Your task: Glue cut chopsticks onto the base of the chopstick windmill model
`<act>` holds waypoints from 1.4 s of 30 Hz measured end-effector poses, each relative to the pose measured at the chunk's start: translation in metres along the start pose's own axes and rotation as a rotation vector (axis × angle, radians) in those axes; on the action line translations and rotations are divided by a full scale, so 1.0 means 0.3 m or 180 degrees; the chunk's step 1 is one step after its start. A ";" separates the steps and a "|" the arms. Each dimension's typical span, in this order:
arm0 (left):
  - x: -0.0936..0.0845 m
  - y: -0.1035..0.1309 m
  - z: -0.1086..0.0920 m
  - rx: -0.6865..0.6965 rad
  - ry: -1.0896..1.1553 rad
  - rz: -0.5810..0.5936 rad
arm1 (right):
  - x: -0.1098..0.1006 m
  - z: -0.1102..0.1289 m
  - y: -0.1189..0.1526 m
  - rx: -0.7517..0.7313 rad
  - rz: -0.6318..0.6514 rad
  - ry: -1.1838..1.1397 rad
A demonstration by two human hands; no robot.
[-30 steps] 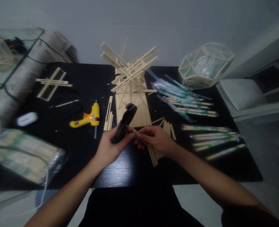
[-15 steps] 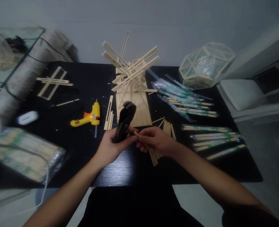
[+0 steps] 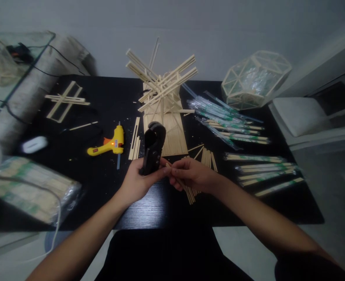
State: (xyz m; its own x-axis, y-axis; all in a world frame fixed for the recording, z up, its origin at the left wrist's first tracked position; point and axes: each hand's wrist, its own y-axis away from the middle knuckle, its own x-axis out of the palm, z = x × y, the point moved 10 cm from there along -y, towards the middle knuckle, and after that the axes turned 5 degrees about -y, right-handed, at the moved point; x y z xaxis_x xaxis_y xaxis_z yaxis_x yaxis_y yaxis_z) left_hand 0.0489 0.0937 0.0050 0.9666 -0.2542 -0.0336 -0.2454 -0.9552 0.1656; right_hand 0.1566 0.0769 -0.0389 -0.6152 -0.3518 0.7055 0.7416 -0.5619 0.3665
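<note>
My left hand (image 3: 139, 180) is wrapped round a black cutting tool (image 3: 153, 150), whose curved head points up and away from me. Between the fingers of my right hand (image 3: 192, 174) is a thin wooden stick (image 3: 175, 175), and the left thumb meets its upper end. Loose sticks (image 3: 190, 195) lie partly under the right hand. Just beyond the hands is a flat panel of sticks (image 3: 174, 136). On its far part stands a structure of crossed sticks (image 3: 162, 88).
A yellow glue gun (image 3: 114, 143) lies left of the panel, near short sticks (image 3: 135, 144). Wrapped stick packets (image 3: 225, 117) cover the right side, before a clear faceted frame (image 3: 255, 80). A large bag of sticks (image 3: 33, 189) sits at the left.
The black tool has turned more upright and its head has shifted slightly left. Both hands stay almost in place, still holding the tool and the stick.
</note>
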 end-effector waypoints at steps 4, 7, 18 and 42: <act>-0.002 -0.007 -0.008 -0.0002 0.0029 -0.0075 | -0.003 0.019 0.000 -0.0134 -0.0149 0.0175; 0.006 -0.013 -0.020 0.0010 0.0114 -0.0064 | 0.002 0.051 0.003 -0.0449 -0.0254 0.0506; -0.008 -0.020 0.005 -0.0016 -0.0040 -0.0319 | -0.007 0.081 0.019 -0.0794 -0.0623 0.1257; -0.035 -0.010 -0.015 0.0105 -0.0587 -0.0505 | 0.030 0.125 0.038 -0.1072 -0.0464 0.1809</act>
State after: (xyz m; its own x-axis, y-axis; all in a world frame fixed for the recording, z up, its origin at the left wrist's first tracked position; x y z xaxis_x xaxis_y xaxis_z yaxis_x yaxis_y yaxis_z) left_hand 0.0399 0.0999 0.0094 0.9640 -0.1212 -0.2365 -0.0969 -0.9890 0.1117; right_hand 0.1696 0.0955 -0.0055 -0.8160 -0.5421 0.2007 0.5732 -0.8037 0.1597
